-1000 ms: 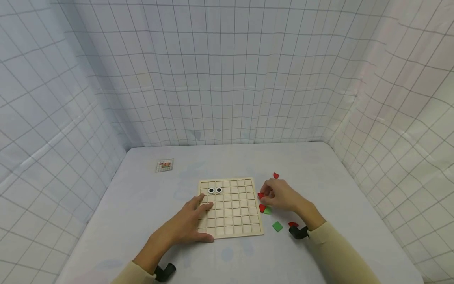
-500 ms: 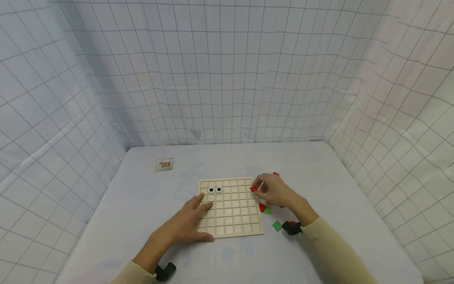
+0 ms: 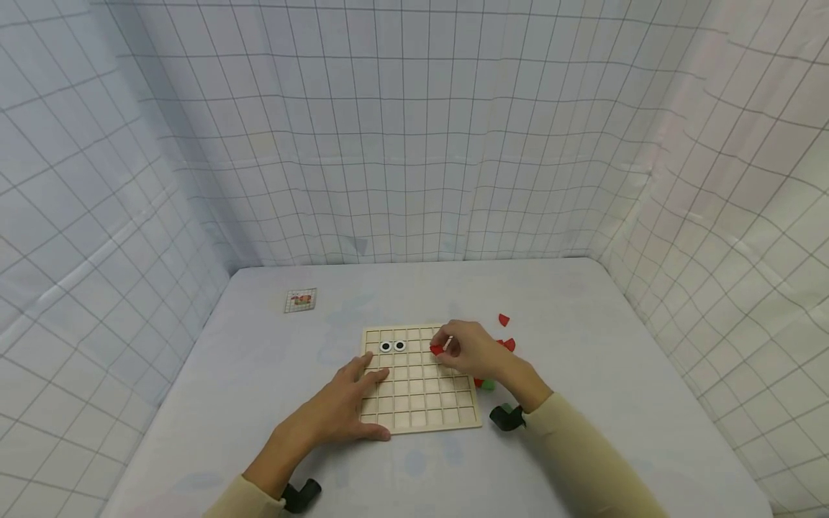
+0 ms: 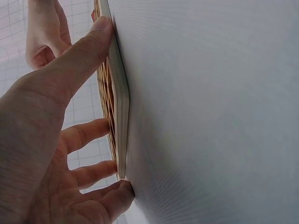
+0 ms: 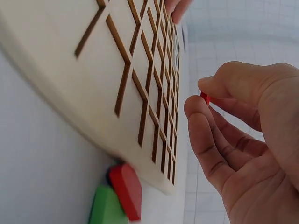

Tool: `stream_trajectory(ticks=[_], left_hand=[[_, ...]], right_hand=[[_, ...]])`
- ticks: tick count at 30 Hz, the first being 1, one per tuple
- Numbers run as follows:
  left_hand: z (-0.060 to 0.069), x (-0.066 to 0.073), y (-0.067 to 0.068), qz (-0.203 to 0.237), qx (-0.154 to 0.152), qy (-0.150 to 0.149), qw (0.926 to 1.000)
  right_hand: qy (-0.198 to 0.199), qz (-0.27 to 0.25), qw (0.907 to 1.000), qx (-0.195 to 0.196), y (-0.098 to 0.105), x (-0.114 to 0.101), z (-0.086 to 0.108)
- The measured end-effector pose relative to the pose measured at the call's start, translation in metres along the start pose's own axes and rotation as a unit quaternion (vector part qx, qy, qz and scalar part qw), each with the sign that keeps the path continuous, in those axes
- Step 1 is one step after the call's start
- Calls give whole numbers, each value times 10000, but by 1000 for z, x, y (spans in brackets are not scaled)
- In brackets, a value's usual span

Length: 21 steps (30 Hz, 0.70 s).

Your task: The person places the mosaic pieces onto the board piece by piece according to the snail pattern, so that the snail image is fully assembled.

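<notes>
A small red piece (image 3: 437, 350) hangs just above the far right part of a gridded wooden board (image 3: 417, 403), pinched between the thumb and fingers of the person's right hand (image 3: 469, 351). The left hand (image 3: 340, 406), fingers spread apart, rests along the board's left and near edges. Two eye pieces (image 3: 386, 347) lie in far left cells, and a green block (image 5: 106, 206) and a red block (image 5: 127, 192) lie beside the board's right edge.

A curtained booth (image 3: 732, 180); white grid-patterned sheets (image 3: 414, 144) hang on three sides of a cloth-covered table (image 3: 583, 316)
</notes>
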<state>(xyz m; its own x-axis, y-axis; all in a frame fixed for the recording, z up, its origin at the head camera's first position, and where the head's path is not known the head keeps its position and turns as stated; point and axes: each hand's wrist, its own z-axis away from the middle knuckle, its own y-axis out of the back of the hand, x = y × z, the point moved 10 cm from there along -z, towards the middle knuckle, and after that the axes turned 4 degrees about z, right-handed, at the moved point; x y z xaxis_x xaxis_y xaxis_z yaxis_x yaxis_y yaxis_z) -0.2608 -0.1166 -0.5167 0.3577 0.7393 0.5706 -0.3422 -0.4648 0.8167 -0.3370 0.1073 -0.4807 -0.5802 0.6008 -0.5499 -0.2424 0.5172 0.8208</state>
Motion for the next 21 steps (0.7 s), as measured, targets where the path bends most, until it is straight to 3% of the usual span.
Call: stream_trajectory(ticks=[11,17,21], left_hand=[[-1,2,-2,74,-29,-21,10000],[1,0,-1,98,-24,16,9999],[1,0,0,79,-11,4,10000]], right_hand=[[298,155,9989,-322,-27,-14,-20],[227,396,9987,-222,-28,-17,-27],[136,295,9994,-96,-27,-19,-33]])
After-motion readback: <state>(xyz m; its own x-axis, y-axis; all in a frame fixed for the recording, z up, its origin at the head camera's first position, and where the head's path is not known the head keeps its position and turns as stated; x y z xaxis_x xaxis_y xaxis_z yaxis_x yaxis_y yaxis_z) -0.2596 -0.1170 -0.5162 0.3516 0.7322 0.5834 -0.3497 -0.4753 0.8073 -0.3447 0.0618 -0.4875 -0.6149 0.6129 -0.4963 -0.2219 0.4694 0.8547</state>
